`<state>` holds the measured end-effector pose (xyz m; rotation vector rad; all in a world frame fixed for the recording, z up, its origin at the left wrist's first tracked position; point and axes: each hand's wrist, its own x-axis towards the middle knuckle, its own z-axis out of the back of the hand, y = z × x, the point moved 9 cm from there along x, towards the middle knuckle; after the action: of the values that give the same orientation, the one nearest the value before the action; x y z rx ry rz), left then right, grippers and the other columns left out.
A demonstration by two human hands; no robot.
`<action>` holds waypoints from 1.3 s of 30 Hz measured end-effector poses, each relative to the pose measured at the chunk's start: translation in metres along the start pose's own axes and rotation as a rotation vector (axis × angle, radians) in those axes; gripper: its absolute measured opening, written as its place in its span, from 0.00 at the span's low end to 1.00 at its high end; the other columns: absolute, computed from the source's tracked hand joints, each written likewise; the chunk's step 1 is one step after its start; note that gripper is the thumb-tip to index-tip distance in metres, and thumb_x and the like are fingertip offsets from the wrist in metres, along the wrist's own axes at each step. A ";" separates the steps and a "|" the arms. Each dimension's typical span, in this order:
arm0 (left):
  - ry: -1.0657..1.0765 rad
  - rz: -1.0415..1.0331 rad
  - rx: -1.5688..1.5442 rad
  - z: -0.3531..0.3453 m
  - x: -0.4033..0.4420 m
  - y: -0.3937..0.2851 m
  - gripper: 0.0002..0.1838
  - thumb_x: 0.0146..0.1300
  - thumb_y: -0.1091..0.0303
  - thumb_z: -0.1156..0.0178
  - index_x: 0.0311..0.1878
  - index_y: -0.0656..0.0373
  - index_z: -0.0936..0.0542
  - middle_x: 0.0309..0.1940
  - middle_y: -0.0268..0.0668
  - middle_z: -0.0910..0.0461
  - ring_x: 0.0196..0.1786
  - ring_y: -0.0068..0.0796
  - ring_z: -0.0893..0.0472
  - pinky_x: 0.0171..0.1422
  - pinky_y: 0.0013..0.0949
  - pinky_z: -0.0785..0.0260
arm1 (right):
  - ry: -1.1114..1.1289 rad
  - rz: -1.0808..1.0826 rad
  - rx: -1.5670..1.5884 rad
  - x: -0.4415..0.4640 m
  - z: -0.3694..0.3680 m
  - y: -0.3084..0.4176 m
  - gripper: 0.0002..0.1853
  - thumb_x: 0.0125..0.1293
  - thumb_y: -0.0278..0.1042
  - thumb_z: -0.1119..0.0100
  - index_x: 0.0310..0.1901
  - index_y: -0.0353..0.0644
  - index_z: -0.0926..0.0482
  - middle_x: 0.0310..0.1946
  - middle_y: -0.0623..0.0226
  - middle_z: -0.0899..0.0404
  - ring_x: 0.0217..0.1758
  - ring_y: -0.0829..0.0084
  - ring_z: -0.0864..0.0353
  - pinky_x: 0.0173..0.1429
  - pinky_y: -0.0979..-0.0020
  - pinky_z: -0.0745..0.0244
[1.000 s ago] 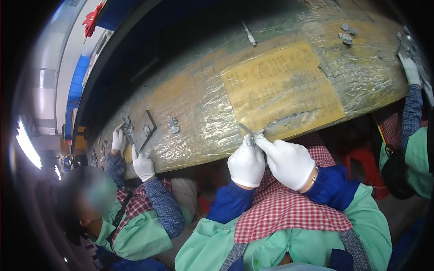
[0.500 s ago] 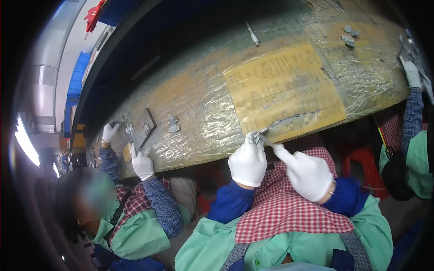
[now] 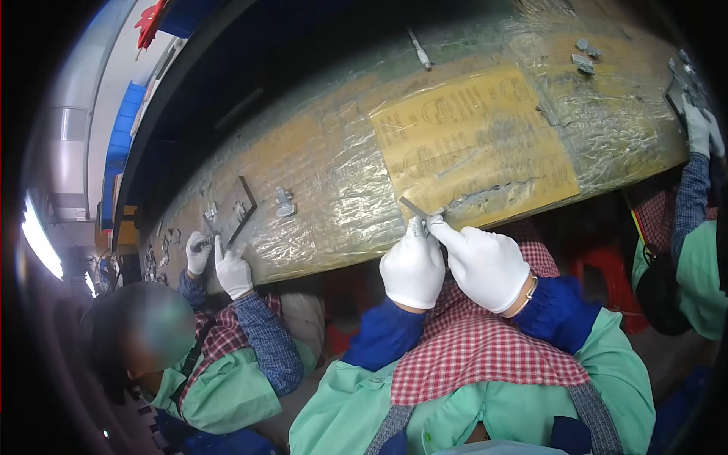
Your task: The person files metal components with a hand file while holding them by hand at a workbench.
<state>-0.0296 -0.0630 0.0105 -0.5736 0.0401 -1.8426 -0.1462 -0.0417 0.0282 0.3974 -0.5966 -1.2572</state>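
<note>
Both my hands wear white gloves and meet at the table's front edge. My left hand is closed, upright, with a small grey metal part pinched at its fingertips. In my right hand is a thin flat grey strip, like a file or sanding stick. It points up and left, across the top of the part. Most of the small part is hidden by my fingers, so its shape cannot be made out. A worn brown paper sheet lies just beyond my hands.
A white pen-like tool lies farther back. Small grey parts sit to the left, more grey parts at the right. A co-worker's gloved hand works at left beside a black angled bar; another co-worker's hand is far right.
My right hand has moved left, close against my left hand. The strip has slid forward and now points up-left past the part. The left co-worker's far hand has come nearer their other hand.
</note>
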 end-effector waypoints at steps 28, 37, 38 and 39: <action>0.393 0.030 0.092 0.021 0.048 -0.003 0.13 0.72 0.58 0.35 0.39 0.59 0.20 0.28 0.47 0.14 0.33 0.51 0.12 0.38 0.48 0.21 | -0.028 0.079 -0.198 -0.019 0.041 -0.005 0.29 0.62 0.26 0.37 0.67 0.51 0.17 0.24 0.69 0.27 0.24 0.68 0.21 0.28 0.65 0.23; 0.460 -0.055 0.146 0.011 0.052 -0.013 0.12 0.72 0.59 0.36 0.39 0.58 0.21 0.27 0.48 0.15 0.33 0.53 0.13 0.38 0.51 0.21 | 0.052 0.072 -0.220 0.014 0.019 -0.006 0.29 0.67 0.29 0.42 0.71 0.49 0.23 0.27 0.66 0.22 0.27 0.65 0.15 0.30 0.64 0.21; 0.459 -0.056 0.154 0.011 0.054 -0.013 0.11 0.73 0.60 0.38 0.40 0.58 0.21 0.28 0.47 0.14 0.33 0.52 0.12 0.39 0.51 0.21 | -0.024 0.112 -0.169 0.022 0.015 -0.010 0.28 0.68 0.29 0.42 0.70 0.49 0.23 0.28 0.64 0.20 0.28 0.63 0.14 0.30 0.63 0.20; 0.486 -0.057 0.162 0.009 0.053 -0.014 0.11 0.73 0.60 0.39 0.40 0.58 0.21 0.28 0.47 0.14 0.33 0.52 0.12 0.39 0.51 0.21 | -0.039 0.068 -0.216 0.029 0.019 -0.015 0.28 0.68 0.29 0.42 0.71 0.49 0.24 0.29 0.64 0.20 0.28 0.63 0.13 0.30 0.63 0.20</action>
<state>-0.0509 -0.1038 0.0422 -0.0063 0.1979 -1.9819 -0.1639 -0.0733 0.0406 0.1713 -0.4972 -1.2520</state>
